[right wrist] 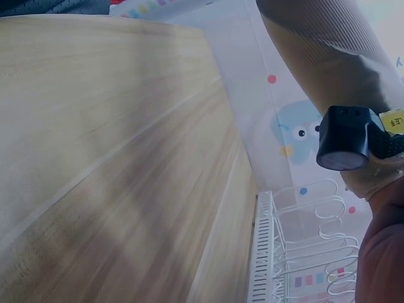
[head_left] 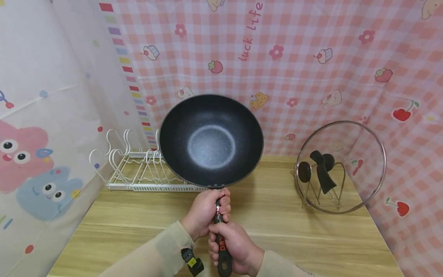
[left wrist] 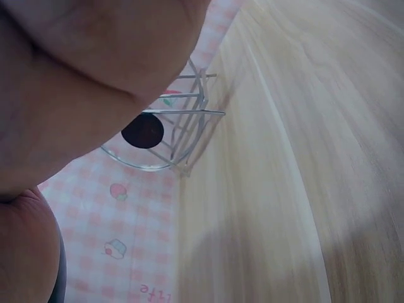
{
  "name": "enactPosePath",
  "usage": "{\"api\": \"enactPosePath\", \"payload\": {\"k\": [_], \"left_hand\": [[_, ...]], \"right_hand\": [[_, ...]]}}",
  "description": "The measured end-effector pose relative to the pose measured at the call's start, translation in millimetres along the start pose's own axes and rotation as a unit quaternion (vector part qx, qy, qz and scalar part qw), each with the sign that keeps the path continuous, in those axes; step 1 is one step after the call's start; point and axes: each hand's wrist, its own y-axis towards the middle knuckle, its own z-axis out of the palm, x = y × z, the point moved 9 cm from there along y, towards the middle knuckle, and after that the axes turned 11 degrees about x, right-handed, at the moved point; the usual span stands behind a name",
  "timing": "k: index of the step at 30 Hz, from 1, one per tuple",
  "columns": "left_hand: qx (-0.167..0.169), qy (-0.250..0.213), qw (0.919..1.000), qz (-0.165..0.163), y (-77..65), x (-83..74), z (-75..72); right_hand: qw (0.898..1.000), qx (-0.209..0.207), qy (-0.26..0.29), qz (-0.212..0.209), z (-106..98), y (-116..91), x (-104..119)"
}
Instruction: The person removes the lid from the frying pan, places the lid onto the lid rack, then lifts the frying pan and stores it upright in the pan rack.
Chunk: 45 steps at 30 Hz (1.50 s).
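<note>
A black wok point(head_left: 211, 146) with a speckled inside is held up over the table, its open side facing the head camera. My left hand point(head_left: 207, 211) grips the upper part of its black handle, close below the rim. Just beneath, my right hand point(head_left: 237, 246) wraps round the lower handle point(head_left: 225, 261), whose looped end sticks out below the fingers. In the left wrist view the left hand point(left wrist: 82, 88) fills the upper left, and the wok is mostly hidden. The right wrist view shows the left forearm with its black wrist camera point(right wrist: 344, 139).
A white wire rack point(head_left: 138, 173) stands at the back left, partly behind the wok. At the right, a glass lid point(head_left: 383, 161) with a metal rim leans in a wire stand point(head_left: 340, 184). Patterned cloths hang behind and beside the wooden table point(head_left: 294, 238).
</note>
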Motion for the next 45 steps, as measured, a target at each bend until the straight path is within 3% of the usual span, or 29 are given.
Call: {"api": "enactPosePath", "payload": {"k": [10, 29, 45], "left_hand": [[-0.019, 0.021, 0.9996, 0.0, -0.9, 0.7, -5.0], [-0.078, 0.063, 0.9948, 0.018, -4.6, -5.6, -17.1], [-0.108, 0.07, 0.9909, 0.039, -6.6, -9.1, -24.0]], "right_hand": [[0.998, -0.049, -0.027, 0.009, -8, 0, -4], [0.994, -0.066, -0.081, -0.027, -7, 1, 3], [0.981, -0.091, -0.163, -0.058, -7, 0, 8]]}}
